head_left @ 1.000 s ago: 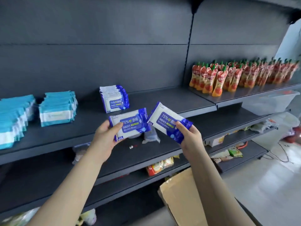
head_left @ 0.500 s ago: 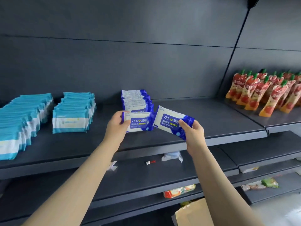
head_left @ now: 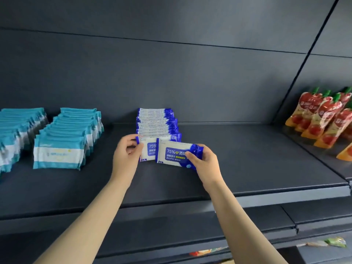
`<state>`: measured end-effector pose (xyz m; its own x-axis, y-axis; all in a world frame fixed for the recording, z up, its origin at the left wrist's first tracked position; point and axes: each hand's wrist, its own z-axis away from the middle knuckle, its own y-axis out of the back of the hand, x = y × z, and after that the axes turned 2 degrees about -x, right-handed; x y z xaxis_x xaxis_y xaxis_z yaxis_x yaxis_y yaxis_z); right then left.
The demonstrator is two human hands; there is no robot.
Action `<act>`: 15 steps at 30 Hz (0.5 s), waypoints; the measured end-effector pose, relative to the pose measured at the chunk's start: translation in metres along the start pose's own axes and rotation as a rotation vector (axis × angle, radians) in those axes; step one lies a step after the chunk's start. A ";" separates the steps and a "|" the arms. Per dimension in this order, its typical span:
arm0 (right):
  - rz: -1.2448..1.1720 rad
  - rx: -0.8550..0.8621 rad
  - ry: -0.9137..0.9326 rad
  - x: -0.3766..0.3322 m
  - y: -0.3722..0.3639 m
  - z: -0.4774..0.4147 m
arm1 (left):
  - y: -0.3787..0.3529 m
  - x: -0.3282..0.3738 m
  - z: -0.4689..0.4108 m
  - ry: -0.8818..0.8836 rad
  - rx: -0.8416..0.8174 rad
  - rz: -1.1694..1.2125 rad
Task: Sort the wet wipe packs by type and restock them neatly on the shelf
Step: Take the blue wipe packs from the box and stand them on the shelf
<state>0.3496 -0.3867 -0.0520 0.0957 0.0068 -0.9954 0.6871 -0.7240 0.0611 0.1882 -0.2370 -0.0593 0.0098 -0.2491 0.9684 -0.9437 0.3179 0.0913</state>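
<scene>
My left hand (head_left: 126, 151) pinches one alcohol wipe pack (head_left: 147, 152) at its left edge, thumb in front and fingers curled behind. The pack stands upright on the dark shelf (head_left: 257, 161), at the front of the row of blue-and-white alcohol wipe packs (head_left: 158, 121), and it touches this row. My right hand (head_left: 205, 162) grips a second alcohol wipe pack (head_left: 174, 153) at its blue right end. This one is just in front of the first and covers part of its label. I cannot tell if it touches the shelf.

On the same shelf, to the left, stand two rows of teal-and-white wipe packs (head_left: 64, 141), apart from the blue row. On the neighbouring shelf section to the right stand red drink pouches (head_left: 322, 119).
</scene>
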 end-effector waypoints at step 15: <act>0.194 0.097 0.124 0.006 -0.045 -0.019 | 0.003 0.002 0.005 -0.055 -0.087 -0.095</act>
<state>0.3335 -0.3409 -0.0596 0.3105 -0.0585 -0.9488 0.5752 -0.7831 0.2366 0.1835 -0.2414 -0.0580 0.0773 -0.3312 0.9404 -0.9072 0.3679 0.2042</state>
